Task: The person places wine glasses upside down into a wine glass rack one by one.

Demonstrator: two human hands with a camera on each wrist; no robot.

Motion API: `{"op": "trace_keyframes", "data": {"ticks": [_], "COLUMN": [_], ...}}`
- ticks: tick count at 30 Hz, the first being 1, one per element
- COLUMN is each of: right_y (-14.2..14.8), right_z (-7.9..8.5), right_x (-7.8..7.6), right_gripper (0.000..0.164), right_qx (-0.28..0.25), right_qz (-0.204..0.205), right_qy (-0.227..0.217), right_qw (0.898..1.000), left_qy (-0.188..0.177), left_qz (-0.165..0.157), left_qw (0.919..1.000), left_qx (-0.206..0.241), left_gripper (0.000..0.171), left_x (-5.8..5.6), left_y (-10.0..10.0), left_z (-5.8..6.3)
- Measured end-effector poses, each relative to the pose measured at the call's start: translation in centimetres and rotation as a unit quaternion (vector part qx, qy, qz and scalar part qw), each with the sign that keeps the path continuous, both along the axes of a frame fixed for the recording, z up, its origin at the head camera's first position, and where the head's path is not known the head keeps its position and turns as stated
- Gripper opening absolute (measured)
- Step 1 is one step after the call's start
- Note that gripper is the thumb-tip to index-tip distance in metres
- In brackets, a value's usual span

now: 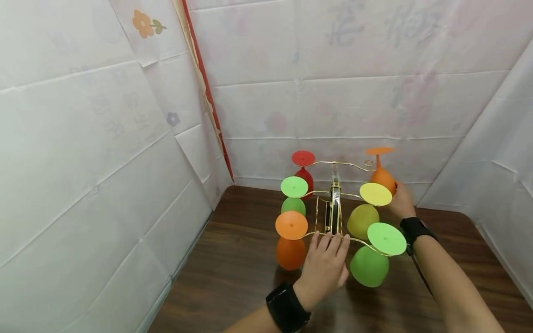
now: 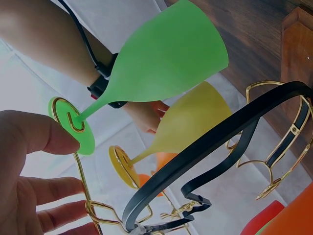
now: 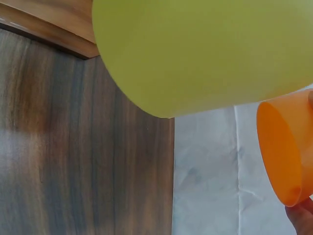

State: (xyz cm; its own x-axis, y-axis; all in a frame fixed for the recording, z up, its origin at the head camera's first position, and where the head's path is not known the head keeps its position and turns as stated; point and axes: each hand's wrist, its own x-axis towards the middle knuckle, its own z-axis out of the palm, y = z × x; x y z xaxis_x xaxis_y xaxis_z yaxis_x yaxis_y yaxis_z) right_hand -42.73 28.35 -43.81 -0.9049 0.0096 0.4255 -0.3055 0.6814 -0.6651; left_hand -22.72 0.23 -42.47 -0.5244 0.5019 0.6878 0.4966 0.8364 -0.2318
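Observation:
A gold wire glass rack [image 1: 333,203] with a dark centre piece stands on the table, hung with upside-down plastic goblets. At its back right, my right hand [image 1: 401,201] grips the bowl of an orange goblet [image 1: 383,180]; its fingers show on both sides of the bowl [image 3: 281,152] in the right wrist view. My left hand [image 1: 325,266] rests its extended fingertips on the rack's front wire. Beside it hang a green goblet [image 1: 369,267] on the right and another orange goblet [image 1: 290,253] on the left. The left wrist view shows the left thumb [image 2: 54,139] near the green goblet's base.
A yellow goblet [image 1: 363,222] hangs in the middle right. Along the left side are a red goblet [image 1: 306,178] and a second green goblet [image 1: 293,207]. White sheeting [image 1: 354,111] covers the walls behind the brown wooden table [image 1: 233,268]. Black bands circle both wrists.

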Motion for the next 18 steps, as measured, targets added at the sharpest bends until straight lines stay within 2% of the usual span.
{"op": "trace_keyframes", "data": {"ticks": [10,18], "right_y": [0.25,-0.2], "right_z": [0.37,0.67], "right_x": [-0.54,-0.92], "right_gripper": [0.069,0.068], "right_qx": [0.055,0.07], "right_qz": [0.044,0.077], "right_qy": [-0.004,0.024], "right_qw": [0.998,0.994], "left_qy": [-0.004,-0.01], "left_qz": [0.006,0.012], "left_qw": [0.9999,0.9998], "left_qx": [-0.008,-0.015], "left_gripper": [0.055,0.057], "left_x": [-0.04,-0.06], "left_y": [0.27,0.26], "left_z": [-0.07,-0.08]}}
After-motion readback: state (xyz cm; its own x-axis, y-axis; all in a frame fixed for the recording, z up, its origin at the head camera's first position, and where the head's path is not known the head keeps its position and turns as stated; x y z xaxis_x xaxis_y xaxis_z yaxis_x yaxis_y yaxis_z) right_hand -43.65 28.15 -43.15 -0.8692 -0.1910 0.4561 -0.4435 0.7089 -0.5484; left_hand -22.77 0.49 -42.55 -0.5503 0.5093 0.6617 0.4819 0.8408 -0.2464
